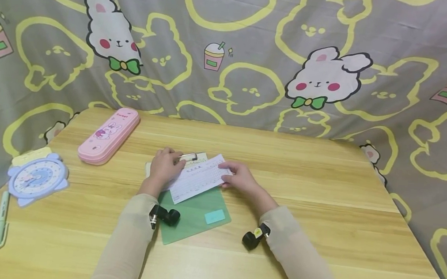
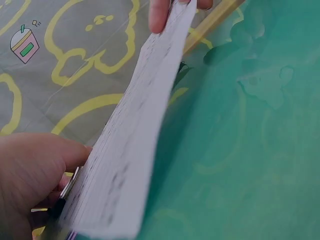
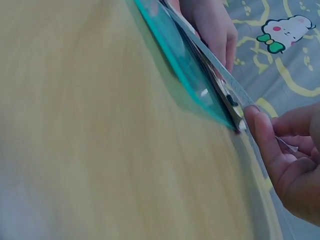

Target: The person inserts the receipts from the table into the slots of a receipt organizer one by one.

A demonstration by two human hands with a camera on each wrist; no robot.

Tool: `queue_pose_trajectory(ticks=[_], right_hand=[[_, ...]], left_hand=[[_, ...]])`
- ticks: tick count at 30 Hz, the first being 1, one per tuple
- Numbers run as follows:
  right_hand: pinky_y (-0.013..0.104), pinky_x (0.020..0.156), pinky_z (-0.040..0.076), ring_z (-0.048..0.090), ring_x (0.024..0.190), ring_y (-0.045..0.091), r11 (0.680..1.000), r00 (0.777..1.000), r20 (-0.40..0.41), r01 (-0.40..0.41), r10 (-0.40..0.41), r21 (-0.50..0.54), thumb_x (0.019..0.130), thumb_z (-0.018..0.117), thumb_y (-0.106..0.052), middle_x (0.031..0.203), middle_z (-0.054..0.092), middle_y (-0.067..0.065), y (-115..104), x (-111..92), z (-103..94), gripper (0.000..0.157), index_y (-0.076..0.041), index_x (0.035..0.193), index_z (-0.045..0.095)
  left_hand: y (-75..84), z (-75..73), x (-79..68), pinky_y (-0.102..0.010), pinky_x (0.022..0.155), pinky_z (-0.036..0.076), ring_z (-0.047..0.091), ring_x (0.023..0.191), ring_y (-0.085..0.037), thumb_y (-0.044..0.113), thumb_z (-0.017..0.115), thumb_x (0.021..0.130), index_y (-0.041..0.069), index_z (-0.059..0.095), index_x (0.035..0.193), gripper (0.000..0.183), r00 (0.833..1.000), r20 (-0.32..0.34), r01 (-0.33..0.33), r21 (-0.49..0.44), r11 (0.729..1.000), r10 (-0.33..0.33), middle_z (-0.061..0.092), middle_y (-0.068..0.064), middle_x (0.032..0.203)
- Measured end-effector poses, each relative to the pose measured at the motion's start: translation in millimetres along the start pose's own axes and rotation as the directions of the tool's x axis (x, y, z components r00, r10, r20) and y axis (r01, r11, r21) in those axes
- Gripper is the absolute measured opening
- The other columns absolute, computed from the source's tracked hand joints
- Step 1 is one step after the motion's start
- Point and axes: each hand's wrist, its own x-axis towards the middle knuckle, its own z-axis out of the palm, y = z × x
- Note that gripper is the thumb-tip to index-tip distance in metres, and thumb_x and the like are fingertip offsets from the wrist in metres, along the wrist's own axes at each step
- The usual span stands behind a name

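Note:
A green clipboard [image 1: 188, 225] lies on the table, with a metal clip [image 1: 195, 157] at its far end and paler sheets under the clip. My left hand [image 1: 163, 168] is at that clip; in the left wrist view its thumb and curled fingers close about the metal part, beside the paper's edge. A white printed sheet of paper [image 1: 198, 179] slants above the board, its right end raised. My right hand [image 1: 240, 176] pinches that end between thumb and fingers. The right wrist view shows this sheet edge-on, running over the clipboard [image 3: 192, 87] towards the clip.
A pink pencil case [image 1: 109, 136] lies back left. Nearer the left edge are a blue toy clock [image 1: 38, 178], a yellow piece [image 1: 30, 158] behind it, and a pale green marker [image 1: 0, 222]. A patterned curtain [image 1: 251, 49] hangs behind the wooden table [image 1: 318, 236].

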Motion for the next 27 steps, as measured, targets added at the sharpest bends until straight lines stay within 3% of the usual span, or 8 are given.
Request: queue_pose_trajectory(ticks=[5, 12, 27], right_hand=[[0.035, 0.061, 0.049, 0.056, 0.060, 0.020, 1.000, 1.000, 0.004, -0.006, 0.006, 0.013, 0.077, 0.050, 0.014, 0.116, 0.044, 0.027, -9, -2, 12.6, 0.037, 0.010, 0.114, 0.049], [0.029, 0.058, 0.049, 0.059, 0.061, 0.019, 0.997, 1.000, 0.030, 0.000, -0.002, 0.081, 0.077, 0.051, 0.013, 0.112, 0.047, 0.024, 11, 18, 25.9, 0.037, 0.009, 0.113, 0.050], [0.028, 0.061, 0.049, 0.061, 0.064, 0.023, 0.975, 0.990, -0.001, -0.141, 0.144, 0.173, 0.079, 0.052, 0.010, 0.111, 0.050, 0.023, 15, 28, 38.9, 0.039, 0.003, 0.117, 0.049]], left_hand=[[-0.5, -0.3, 0.8, -0.040, 0.076, 0.033, 0.039, 0.095, -0.028, 0.029, 0.051, 0.085, 0.006, 0.054, 0.117, 0.041, 1.000, 0.019, 0.006, 0.027, 1.000, -0.006, 0.048, -0.013, 0.107], [-1.9, -1.3, 1.0, -0.041, 0.075, 0.035, 0.040, 0.094, -0.028, 0.029, 0.051, 0.085, 0.006, 0.054, 0.117, 0.040, 1.000, 0.027, -0.014, 0.072, 0.997, 0.012, 0.048, -0.014, 0.107], [2.4, -3.4, 0.6, -0.040, 0.074, 0.034, 0.041, 0.091, -0.028, 0.029, 0.055, 0.084, 0.006, 0.055, 0.116, 0.040, 1.000, 0.017, -0.013, 0.053, 0.998, 0.012, 0.049, -0.014, 0.104]])
